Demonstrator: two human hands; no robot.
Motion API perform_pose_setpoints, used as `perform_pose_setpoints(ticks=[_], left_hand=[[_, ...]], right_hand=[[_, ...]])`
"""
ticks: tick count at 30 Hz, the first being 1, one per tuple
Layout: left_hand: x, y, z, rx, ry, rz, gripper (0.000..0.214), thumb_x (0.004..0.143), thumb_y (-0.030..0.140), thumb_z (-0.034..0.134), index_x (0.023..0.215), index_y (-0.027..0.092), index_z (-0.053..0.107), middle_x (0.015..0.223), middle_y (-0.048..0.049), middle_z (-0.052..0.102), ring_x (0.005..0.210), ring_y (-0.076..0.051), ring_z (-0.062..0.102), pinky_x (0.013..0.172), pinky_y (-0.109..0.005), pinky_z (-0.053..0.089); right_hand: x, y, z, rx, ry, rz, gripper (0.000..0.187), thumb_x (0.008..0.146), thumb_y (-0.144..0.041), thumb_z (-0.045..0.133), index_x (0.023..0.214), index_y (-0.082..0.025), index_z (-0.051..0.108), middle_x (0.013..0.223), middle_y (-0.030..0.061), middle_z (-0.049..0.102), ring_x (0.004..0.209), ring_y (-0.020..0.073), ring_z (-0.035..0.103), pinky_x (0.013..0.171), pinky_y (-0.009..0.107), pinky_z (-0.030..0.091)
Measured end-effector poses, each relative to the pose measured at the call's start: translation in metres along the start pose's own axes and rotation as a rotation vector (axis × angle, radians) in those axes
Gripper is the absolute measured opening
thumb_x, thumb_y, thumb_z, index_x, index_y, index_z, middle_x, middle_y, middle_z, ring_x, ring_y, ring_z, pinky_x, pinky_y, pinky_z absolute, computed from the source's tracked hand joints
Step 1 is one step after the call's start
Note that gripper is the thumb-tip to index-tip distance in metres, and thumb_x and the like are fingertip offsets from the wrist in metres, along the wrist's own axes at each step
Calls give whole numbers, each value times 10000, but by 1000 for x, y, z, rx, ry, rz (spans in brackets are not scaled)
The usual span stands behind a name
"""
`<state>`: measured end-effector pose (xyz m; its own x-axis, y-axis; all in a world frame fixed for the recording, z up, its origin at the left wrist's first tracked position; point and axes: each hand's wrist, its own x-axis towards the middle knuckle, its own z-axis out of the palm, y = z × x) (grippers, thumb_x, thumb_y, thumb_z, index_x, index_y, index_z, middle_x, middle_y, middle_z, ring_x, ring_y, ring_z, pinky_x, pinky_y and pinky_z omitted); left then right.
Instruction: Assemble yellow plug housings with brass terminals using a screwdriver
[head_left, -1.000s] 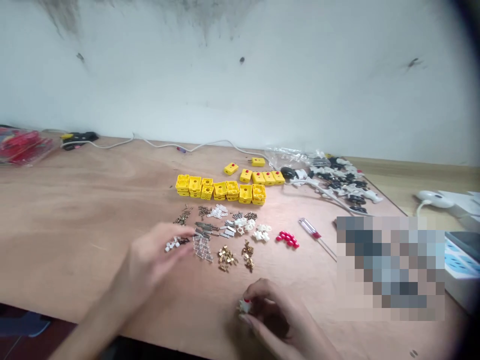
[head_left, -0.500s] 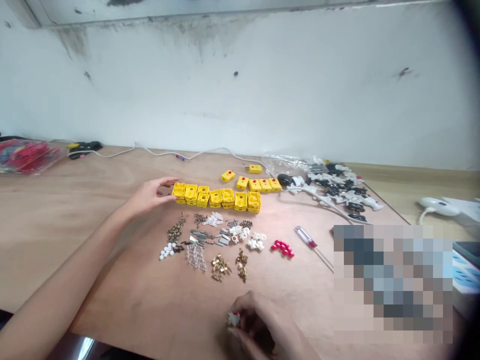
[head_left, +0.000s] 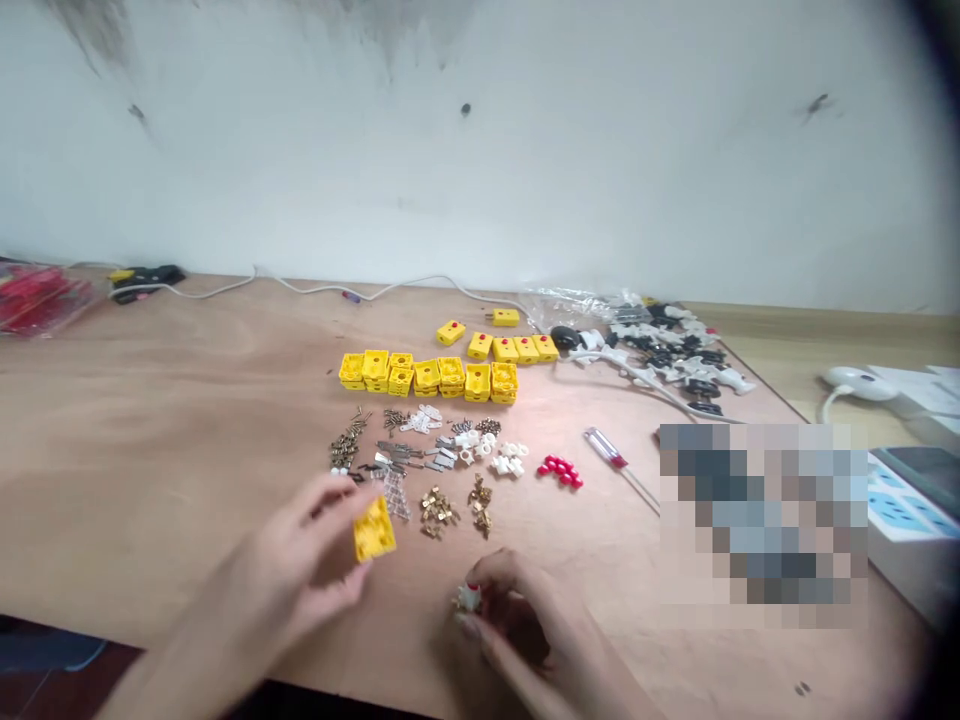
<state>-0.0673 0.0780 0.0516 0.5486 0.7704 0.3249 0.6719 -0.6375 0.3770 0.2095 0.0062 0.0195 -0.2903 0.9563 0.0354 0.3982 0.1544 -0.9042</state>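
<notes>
Square yellow plastic block [head_left: 373, 528] sits pinched at the fingertips of the left hand [head_left: 289, 565], tilted and held clear of the table, not pressed into the palm. Holding it lightly by its edges seems the better way, since that leaves its faces open and lets the fingers turn it. Curled fingers of the right hand [head_left: 521, 630] close around a small white plastic piece with a red spot [head_left: 469, 598], which pokes out at the hand's left side, partly hidden. A firm pinch should suit something that small.

Just beyond the left hand lie small clear plastic parts [head_left: 396, 497], and beside them two heaps of brass clips [head_left: 439, 510]. Further up are mixed steel and brass screws [head_left: 345, 447], then a curved cluster of red plastic caps [head_left: 559, 472]. More yellow plastic blocks [head_left: 420, 375] stand in a row across the plywood tabletop [head_left: 150, 420]. To the right lies a red-handled screwdriver [head_left: 604, 447], and beyond the row, white-and-black wheeled plastic parts [head_left: 675, 365] spread near a clear plastic bag [head_left: 570, 308].
</notes>
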Motion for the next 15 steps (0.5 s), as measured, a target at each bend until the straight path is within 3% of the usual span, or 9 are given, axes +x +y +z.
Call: perform_pose_setpoints(ticks=[2, 4, 8, 10, 12, 15], left_hand=[[-22, 27, 27, 24, 33, 8, 374, 980, 225, 538, 1351, 211, 589, 1146, -97, 638, 909, -227, 711, 751, -321, 599], [-32, 46, 48, 44, 58, 13, 285, 1024, 324, 536, 1257, 179, 615, 1043, -100, 651, 823, -243, 700, 689, -352, 590], [-32, 54, 58, 12, 35, -3, 599, 950, 628, 563, 1322, 159, 562, 934, -81, 658, 773, -257, 651, 658, -384, 572], [-29, 50, 54, -25, -1, 21, 574, 993, 573, 524, 1400, 168, 521, 1101, -115, 666, 940, -271, 639, 770, -398, 580], [-27, 47, 49, -42, -28, 73, 380, 1067, 375, 485, 1402, 202, 534, 1304, -106, 632, 1121, -275, 577, 898, -412, 550], [-27, 49, 48, -69, 9, 98, 245, 1067, 214, 495, 1282, 199, 610, 1303, -57, 658, 1131, -263, 542, 922, -405, 518]], right_hand=[[0, 1, 1, 14, 1, 16, 87, 971, -232, 548, 1027, -257, 610, 890, 12, 693, 728, 140, 684, 641, 249, 574], [-1, 3, 2, 32, 9, 21, 96, 968, -225, 564, 1046, -259, 609, 919, 11, 696, 742, 133, 688, 647, 239, 569], [-4, 6, 2, 60, 2, 40, 116, 973, -219, 578, 1075, -256, 620, 973, 19, 712, 782, 133, 706, 694, 245, 584], [-4, 6, 2, 62, -2, 40, 120, 991, -224, 567, 1087, -264, 628, 986, 13, 720, 775, 125, 708, 696, 241, 585], [-4, 6, 1, 54, -2, 26, 123, 1007, -227, 556, 1090, -272, 635, 993, 5, 728, 783, 120, 711, 710, 238, 585], [-5, 6, 0, 32, 2, -2, 122, 1014, -229, 562, 1099, -275, 637, 1001, 3, 735, 777, 116, 708, 708, 236, 586]])
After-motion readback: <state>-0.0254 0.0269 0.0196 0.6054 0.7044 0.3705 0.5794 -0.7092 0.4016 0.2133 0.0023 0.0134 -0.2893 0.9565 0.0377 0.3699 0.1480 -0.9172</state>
